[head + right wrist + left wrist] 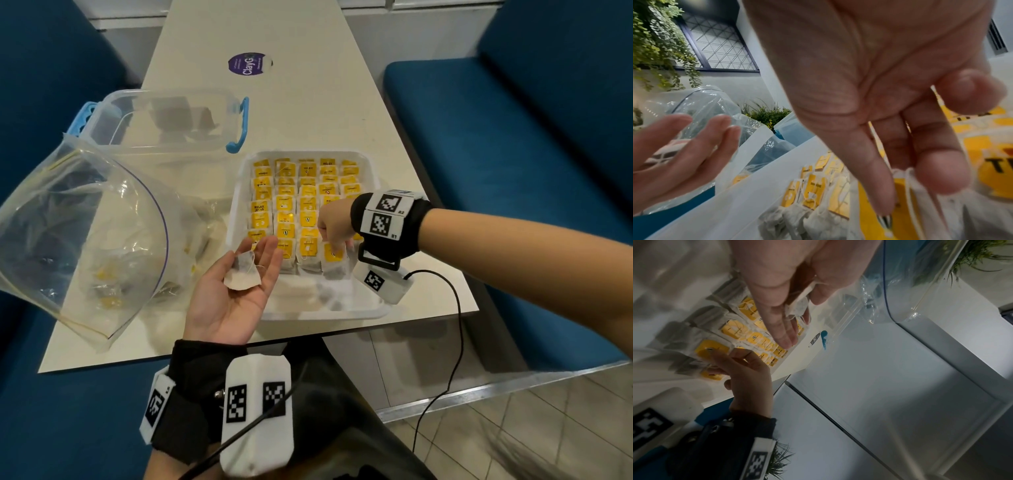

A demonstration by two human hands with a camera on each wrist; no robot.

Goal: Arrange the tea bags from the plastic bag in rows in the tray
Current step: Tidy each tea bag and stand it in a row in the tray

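Observation:
A white tray [310,314] sits at the table's near edge, holding several rows of tea bags with yellow tags [285,202]. My right hand [335,226] reaches down over the front row and pinches the top of a tea bag [334,256] between thumb and index finger [882,193]. My left hand [222,315] is held palm up beside the tray's left front corner, with one white tea bag [244,274] lying loose on its straight fingers. The clear plastic bag [85,222] stands open at the left with several tea bags inside.
A clear lidded container [164,120] with blue handles stands behind the plastic bag. A round purple sticker [248,65] marks the far table. Blue benches [513,154] flank the table. A black cable [455,325] hangs from my right wrist past the table's corner.

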